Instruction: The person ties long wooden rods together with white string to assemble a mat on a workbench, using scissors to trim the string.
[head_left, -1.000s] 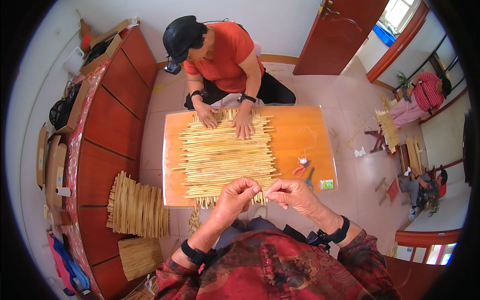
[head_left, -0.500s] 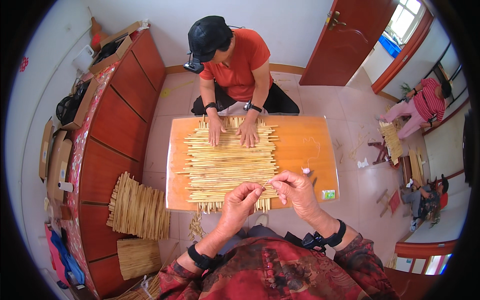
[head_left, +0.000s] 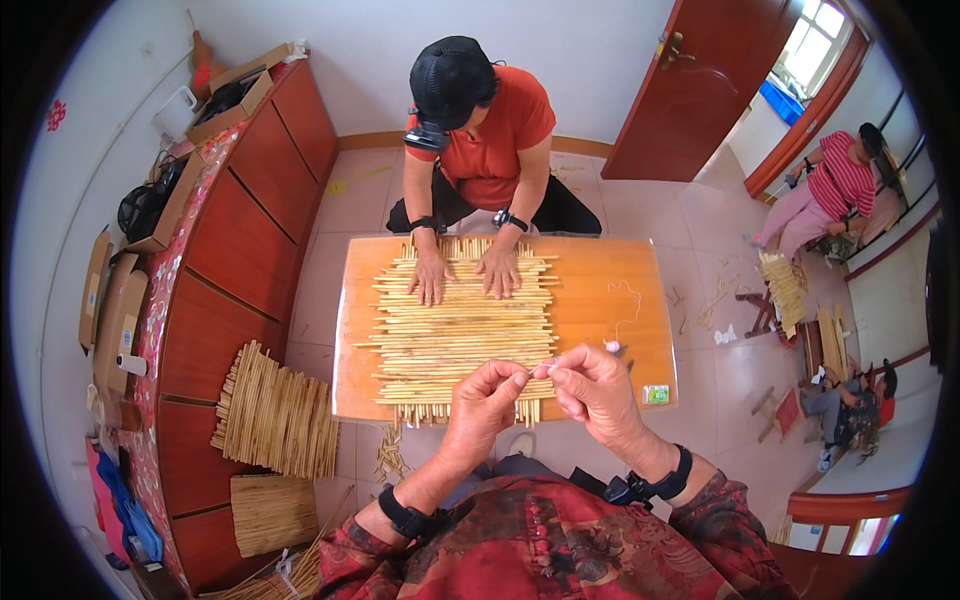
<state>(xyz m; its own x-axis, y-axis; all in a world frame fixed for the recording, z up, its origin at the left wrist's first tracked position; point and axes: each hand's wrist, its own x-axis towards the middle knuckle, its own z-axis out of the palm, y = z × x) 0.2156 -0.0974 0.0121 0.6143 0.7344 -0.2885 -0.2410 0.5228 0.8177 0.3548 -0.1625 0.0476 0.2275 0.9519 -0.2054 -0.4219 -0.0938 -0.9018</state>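
L hand (head_left: 483, 405): thumb + forefinger pinched tog. on a thin, pale strand (head_left: 537, 369), prob. thread. R hand (head_left: 595, 393): same pinch on other end, fingertips close to L's, other fingers curled. Strand is up over near edge of stalk mat (head_left: 460, 340). 1 black band per wrist, 2 tot.

Mat: dry, straw-yellow stalks, thin, round, ragged ends; upper layer runs L–R, lower stalks poke out crosswise at near + far edges. Too many to count. Lies on L/mid part of 1 orange-brown, smooth table (head_left: 600, 275).

R of mat: 1 small whitish ball (head_left: 611, 346) w/ loose thread (head_left: 637, 303) curling away; 1 dark tool (head_left: 626, 357), mostly hidden behind R hand; 1 small green/white pkt (head_left: 655, 394), boxy, nr table corner.

Far side: 1 co-worker (head_left: 478, 115), red top, black cap, 2 hands flat on mat, fingers spread.

Floor, L: 2 more stalk panels, 1 larger (head_left: 277, 415) nr table, 1 smaller (head_left: 272, 514) below it; 1 tied bundle (head_left: 262, 582); short offcuts (head_left: 390, 455), uncounted. Beyond: 1 long glossy red-brown cabinet (head_left: 245, 240).

Far R: 2 other people, 1 in striped top (head_left: 850, 175), 1 seated lower (head_left: 853, 400).
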